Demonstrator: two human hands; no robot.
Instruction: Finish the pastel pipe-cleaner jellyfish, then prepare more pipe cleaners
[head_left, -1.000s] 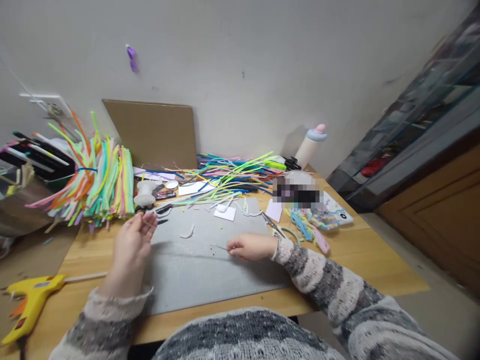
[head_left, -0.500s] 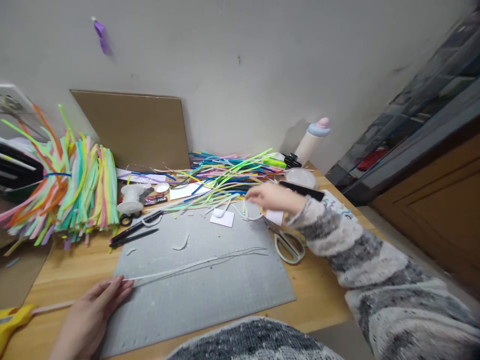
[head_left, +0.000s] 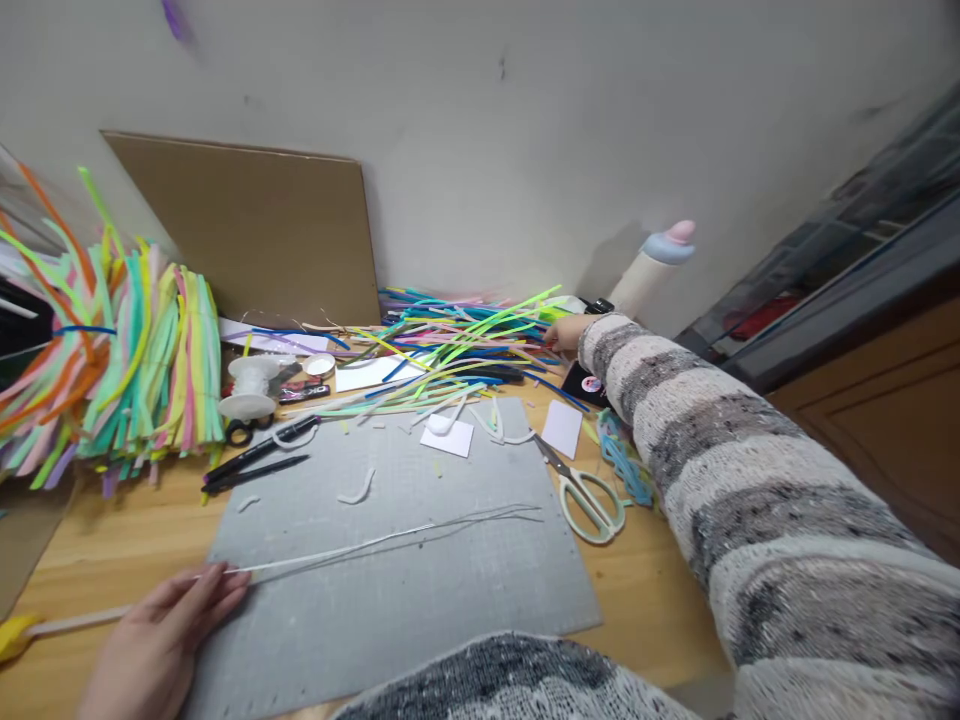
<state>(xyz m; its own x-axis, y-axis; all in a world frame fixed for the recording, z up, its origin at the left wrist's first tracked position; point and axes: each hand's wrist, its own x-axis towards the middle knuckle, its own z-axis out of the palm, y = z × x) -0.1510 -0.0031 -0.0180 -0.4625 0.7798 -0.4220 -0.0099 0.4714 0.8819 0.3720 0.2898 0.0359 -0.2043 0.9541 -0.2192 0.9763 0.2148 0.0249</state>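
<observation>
Pinched a thin white wire [head_left: 337,552] near its left end with the left hand [head_left: 169,625], at the near left — with the rest extending right over the grey mat [head_left: 450,600]. Had the right hand [head_left: 568,333] at the far right, by the right end of the fuzzy sticks [head_left: 457,350] — could not tell whether open or closed. Saw scissors [head_left: 571,476] at the mat's right edge.

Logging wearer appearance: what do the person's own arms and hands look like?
The left hand and right hand are bare. The knitted right sleeve is banded grey and off-white with dark flecks; the left sleeve is out of view.
</observation>
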